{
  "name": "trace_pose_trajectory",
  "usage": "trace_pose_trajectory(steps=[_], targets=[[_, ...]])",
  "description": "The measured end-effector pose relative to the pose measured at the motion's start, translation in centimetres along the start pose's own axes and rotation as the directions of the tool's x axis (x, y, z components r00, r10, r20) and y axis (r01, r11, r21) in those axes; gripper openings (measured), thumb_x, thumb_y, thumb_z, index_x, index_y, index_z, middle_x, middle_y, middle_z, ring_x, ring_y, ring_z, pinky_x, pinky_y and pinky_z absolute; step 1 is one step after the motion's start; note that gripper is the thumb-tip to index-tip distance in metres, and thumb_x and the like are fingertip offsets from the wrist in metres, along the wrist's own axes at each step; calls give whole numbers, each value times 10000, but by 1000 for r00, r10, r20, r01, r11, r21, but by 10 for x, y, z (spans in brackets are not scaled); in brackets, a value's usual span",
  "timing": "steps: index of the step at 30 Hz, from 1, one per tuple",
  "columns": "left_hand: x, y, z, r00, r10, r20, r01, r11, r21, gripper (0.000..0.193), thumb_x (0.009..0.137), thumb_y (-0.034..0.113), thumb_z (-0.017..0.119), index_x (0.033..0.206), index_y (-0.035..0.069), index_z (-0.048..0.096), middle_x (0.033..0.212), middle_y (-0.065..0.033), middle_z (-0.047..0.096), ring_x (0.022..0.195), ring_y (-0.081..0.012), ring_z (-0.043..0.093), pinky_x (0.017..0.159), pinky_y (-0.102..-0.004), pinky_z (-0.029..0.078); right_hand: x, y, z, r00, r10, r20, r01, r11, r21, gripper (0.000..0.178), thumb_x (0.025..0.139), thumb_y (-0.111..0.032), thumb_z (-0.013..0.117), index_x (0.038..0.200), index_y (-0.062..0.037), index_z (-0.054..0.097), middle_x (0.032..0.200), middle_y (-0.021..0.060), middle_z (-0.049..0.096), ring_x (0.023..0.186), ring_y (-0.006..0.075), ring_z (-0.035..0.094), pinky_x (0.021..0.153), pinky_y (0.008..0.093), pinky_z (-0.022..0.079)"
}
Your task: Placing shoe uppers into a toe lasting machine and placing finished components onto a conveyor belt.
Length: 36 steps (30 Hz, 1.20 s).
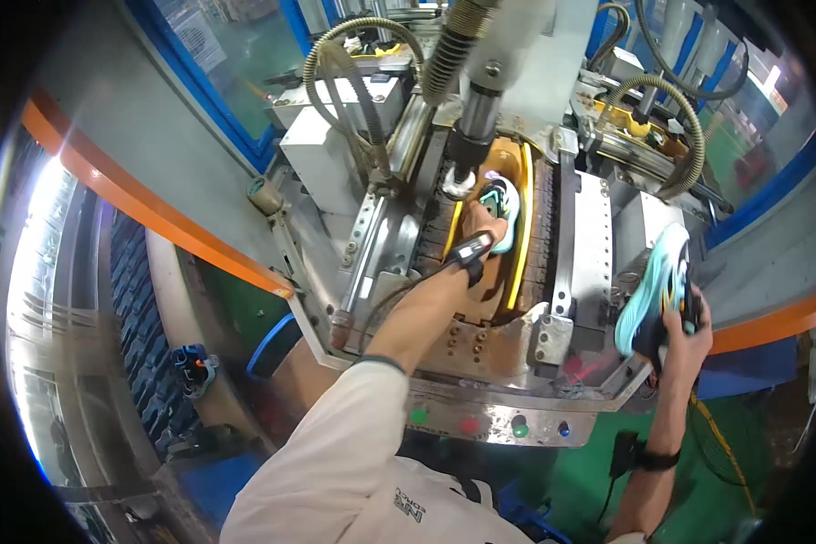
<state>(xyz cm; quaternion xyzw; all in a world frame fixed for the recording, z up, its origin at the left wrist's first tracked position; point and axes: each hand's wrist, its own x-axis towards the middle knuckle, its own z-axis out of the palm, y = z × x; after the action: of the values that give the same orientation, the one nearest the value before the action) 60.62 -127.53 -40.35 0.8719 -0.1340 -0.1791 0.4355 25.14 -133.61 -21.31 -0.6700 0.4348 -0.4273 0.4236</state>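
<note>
My left hand [487, 223] reaches into the machine's brown, yellow-edged well [514, 295] and grips a dark shoe with a mint and white sole [510, 220]. The fingers are partly hidden against its upper. Just left of that shoe, a press rod [474, 136] comes down from above with a white piece at its tip [458, 184]. Out to the right, beside the machine frame, my right hand [689, 337] holds a second shoe [648, 295], tilted toe up, its pale mint sole facing left. My thumb lies along its dark upper.
Metal rails and ribbed hoses [458, 41] flank the well. Several coloured buttons line the front panel [542, 428]. An orange-edged frame [154, 213] curves at the left. Beyond it, another shoe [193, 369] lies beside a dark textured belt [145, 317]. Cables trail from both wrists.
</note>
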Motion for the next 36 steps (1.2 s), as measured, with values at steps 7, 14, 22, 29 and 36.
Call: trace_pose_trajectory(steps=[7,14,22,29,36], targets=[[-179,-28,-171,842,111,529,363,609,-705,391,845,77,716,1194,-36,580,1078,-64,650,917,-132,641,791,-301,545,101,-32,170,888,184,422,22,898,-439,482,696,-249,776,1027,76,647,913,173,689,818,233,675,752,340,534],[-342,-102,-329,943,-234,235,332,659,-675,610,691,32,753,1252,-54,530,1156,-88,616,1062,-169,585,961,-302,445,86,69,338,828,-190,527,491,699,-519,299,779,-240,658,825,48,592,963,286,665,936,414,663,792,445,538],[-479,-181,-324,755,-557,-346,-69,458,-886,466,793,11,682,1228,-58,529,1138,-122,636,978,-211,636,875,-332,506,58,82,358,837,-191,513,496,658,-566,442,810,-242,660,1087,43,468,1041,296,641,956,432,648,828,481,530],[-528,-159,-271,704,-674,-226,-110,210,-971,329,896,85,647,1202,-2,561,1026,-40,638,887,-122,620,779,-276,510,-224,30,229,280,-645,711,664,665,342,79,818,-1,612,894,-23,604,864,155,610,824,353,589,743,418,479],[-613,-157,-228,600,-765,-234,-84,230,-970,448,842,117,732,1203,-80,556,1029,-94,657,885,-151,650,798,-294,535,-312,194,263,-62,-411,909,675,654,341,177,827,-44,609,1004,-41,614,990,161,586,974,367,556,839,445,459]])
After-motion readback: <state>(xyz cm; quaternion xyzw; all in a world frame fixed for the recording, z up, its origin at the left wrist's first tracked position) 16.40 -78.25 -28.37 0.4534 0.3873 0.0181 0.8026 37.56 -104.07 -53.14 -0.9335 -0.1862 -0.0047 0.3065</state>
